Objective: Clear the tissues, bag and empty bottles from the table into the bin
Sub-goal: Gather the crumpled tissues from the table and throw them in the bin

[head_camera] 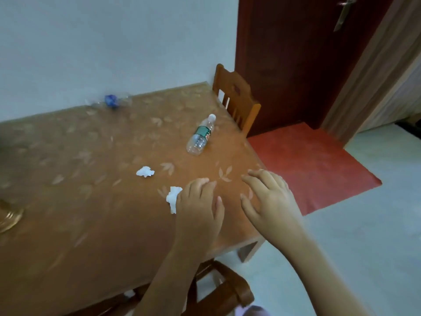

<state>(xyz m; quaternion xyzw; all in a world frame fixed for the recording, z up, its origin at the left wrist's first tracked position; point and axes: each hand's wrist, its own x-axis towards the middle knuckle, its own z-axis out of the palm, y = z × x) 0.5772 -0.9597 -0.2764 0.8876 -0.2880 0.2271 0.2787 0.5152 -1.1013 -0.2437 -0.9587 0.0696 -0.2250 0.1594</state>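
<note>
In the head view, the left hand (198,201) lies palm down over the near right part of the table (79,201), thumb splayed toward the other hand. A crumpled tissue (174,198) touches its little-finger edge and partly slips beneath it. Whether the fingers grip that tissue or only rest against it cannot be told. The right hand (271,197) hangs just beside the left, over the table's right edge, fingers spread and nearly straight, holding nothing. A second tissue (145,171) sits on the cloth a little farther in, apart from both hands. Beyond it a clear bottle (200,135) with a green label and white cap lies on its side near the far right corner. Another bottle (111,101), blurred and with a blue label, lies at the back edge against the wall (114,42). One chair (237,99) stands at the table's far right corner, another (223,290) is tucked under the near side. A red mat (307,165) lies on the floor before a dark door (296,53). A blurred golden object (9,217) shows at the left border.
</note>
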